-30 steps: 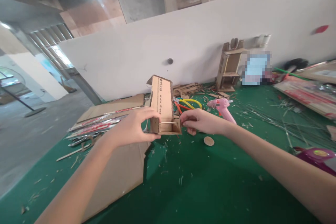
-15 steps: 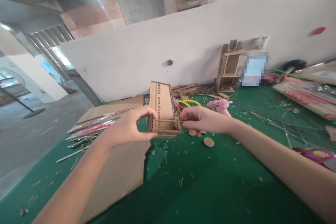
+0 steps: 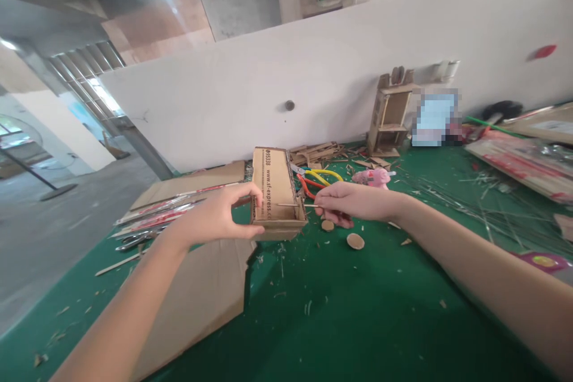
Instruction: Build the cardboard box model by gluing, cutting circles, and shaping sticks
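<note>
My left hand (image 3: 224, 215) grips the left side of a small cardboard box (image 3: 274, 182) with printed lettering, thumb below and fingers above. The box is tilted, its far end raised toward the wall. A thin stick (image 3: 298, 206) lies across the near end of the box, its right end pinched by my right hand (image 3: 338, 202). Just beyond that hand lie pliers (image 3: 320, 176) with yellow and red handles. On the table below it are two cardboard discs, a larger disc (image 3: 355, 242) and a smaller disc (image 3: 327, 225).
A pink glue gun (image 3: 376, 176) lies behind my right forearm. A cardboard stand (image 3: 391, 113) is against the white wall (image 3: 215, 101). At left are a flat cardboard sheet (image 3: 201, 292), scissors (image 3: 134, 240) and packaged sticks (image 3: 170, 210). Scraps litter the green table (image 3: 349, 310).
The box has tipped, its far end now lower and its printed face seen at a flatter angle. My right hand has drawn a little to the right with the stick.
</note>
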The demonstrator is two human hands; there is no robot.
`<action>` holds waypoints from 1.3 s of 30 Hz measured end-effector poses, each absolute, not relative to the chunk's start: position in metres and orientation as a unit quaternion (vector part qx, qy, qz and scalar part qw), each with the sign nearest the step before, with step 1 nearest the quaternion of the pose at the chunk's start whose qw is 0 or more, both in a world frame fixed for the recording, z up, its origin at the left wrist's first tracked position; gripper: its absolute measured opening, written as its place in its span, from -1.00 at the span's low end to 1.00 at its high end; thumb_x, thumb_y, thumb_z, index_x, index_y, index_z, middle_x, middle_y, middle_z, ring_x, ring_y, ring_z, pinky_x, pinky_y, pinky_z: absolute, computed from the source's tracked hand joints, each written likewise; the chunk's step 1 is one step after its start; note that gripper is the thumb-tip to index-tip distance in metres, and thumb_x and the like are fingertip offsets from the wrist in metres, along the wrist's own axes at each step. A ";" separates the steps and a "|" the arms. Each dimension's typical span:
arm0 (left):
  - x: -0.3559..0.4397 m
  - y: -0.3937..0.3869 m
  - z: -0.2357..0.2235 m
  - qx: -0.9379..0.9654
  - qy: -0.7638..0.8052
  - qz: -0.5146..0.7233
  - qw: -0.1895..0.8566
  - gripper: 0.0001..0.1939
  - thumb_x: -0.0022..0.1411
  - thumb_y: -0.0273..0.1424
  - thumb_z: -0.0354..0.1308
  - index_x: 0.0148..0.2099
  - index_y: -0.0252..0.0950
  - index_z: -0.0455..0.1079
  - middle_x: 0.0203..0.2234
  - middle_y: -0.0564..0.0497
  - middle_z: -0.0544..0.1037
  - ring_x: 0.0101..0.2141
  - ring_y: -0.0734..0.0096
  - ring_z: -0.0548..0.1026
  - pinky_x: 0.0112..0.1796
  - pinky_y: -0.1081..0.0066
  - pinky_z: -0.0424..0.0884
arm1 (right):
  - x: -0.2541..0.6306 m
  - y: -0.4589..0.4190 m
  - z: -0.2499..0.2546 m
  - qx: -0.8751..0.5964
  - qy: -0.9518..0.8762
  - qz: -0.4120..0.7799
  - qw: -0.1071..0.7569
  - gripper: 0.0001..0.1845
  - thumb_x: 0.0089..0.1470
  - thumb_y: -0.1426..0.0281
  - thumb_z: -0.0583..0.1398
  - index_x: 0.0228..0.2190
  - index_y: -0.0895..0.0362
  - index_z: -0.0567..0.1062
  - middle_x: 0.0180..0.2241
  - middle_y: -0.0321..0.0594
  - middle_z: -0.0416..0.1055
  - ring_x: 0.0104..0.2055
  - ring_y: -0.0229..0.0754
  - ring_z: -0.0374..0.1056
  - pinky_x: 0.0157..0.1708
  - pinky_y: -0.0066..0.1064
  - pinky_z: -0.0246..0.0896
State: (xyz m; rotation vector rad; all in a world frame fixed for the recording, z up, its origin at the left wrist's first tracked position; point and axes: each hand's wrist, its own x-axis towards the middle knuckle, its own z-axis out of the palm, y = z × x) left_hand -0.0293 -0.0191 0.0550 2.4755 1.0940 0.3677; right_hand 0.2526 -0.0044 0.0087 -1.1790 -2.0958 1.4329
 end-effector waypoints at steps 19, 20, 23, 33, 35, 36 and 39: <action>-0.048 -0.006 0.052 0.843 0.435 0.316 -0.019 -0.77 0.07 -0.34 0.18 -0.22 -0.25 0.24 -0.27 0.00 0.41 -0.25 0.37 0.41 -0.18 0.34 0.39 | 0.228 -0.013 -0.022 -0.477 -0.874 0.009 0.092 -0.82 0.13 0.41 0.06 -0.39 0.16 0.45 -0.45 -0.13 0.47 -0.41 -0.10 0.40 -0.41 -0.32 0.21; -0.046 -0.006 0.050 0.847 0.416 0.328 -0.055 -0.76 0.07 -0.36 0.18 -0.21 -0.25 0.24 -0.26 0.00 0.41 -0.24 0.35 0.41 -0.16 0.32 0.38 | 0.223 -0.016 -0.026 -0.463 -0.880 0.014 0.104 -0.81 0.14 0.38 0.06 -0.36 0.16 0.46 -0.39 -0.09 0.48 -0.32 -0.06 0.41 -0.33 -0.28 0.24; -0.039 -0.006 0.044 0.860 0.345 0.351 -0.134 -0.75 0.09 -0.43 0.19 -0.18 -0.26 0.23 -0.23 -0.02 0.40 -0.15 0.30 0.40 -0.08 0.28 0.34 | 0.213 -0.019 -0.031 -0.442 -0.885 0.033 0.146 -0.67 0.18 0.23 0.05 -0.12 0.17 0.40 -0.16 -0.01 0.45 -0.08 0.02 0.36 -0.11 -0.19 0.25; -0.007 -0.025 0.028 0.920 0.198 0.318 -0.117 -0.65 0.08 -0.52 0.22 -0.11 -0.27 0.18 -0.15 -0.10 0.37 -0.02 0.20 0.34 -0.01 0.15 0.34 | 0.235 -0.013 0.002 -0.355 -0.629 0.533 0.440 -0.08 0.02 0.10 0.19 0.25 -0.18 -0.22 0.30 -0.14 -0.14 0.27 0.04 -0.03 0.08 0.00 0.13; -0.001 -0.030 0.027 0.928 0.177 0.304 -0.121 -0.65 0.10 -0.54 0.20 -0.09 -0.28 0.17 -0.12 -0.13 0.36 0.02 0.18 0.31 0.03 0.11 0.30 | 0.238 -0.013 -0.001 -0.335 -0.626 0.564 0.421 -0.03 -0.02 0.15 0.24 0.25 -0.19 -0.21 0.28 -0.15 -0.07 0.27 0.02 -0.05 0.15 0.02 0.00; 0.001 -0.032 0.027 0.929 0.173 0.301 -0.125 -0.65 0.10 -0.54 0.19 -0.09 -0.28 0.17 -0.10 -0.15 0.35 0.04 0.16 0.29 0.05 0.09 0.29 | 0.239 -0.012 -0.002 -0.320 -0.629 0.573 0.418 -0.03 -0.03 0.17 0.25 0.25 -0.19 -0.20 0.28 -0.17 -0.05 0.28 0.00 -0.06 0.18 0.01 -0.05; 0.003 -0.034 0.024 0.922 0.176 0.319 -0.131 -0.63 0.11 -0.48 0.21 -0.06 -0.27 0.17 0.00 -0.20 0.26 0.08 0.12 0.24 0.06 0.05 0.28 | 0.241 -0.012 -0.004 -0.266 -0.645 0.576 0.426 -0.03 -0.03 0.19 0.24 0.25 -0.18 -0.20 0.30 -0.21 -0.11 0.29 -0.02 -0.11 0.20 -0.01 -0.11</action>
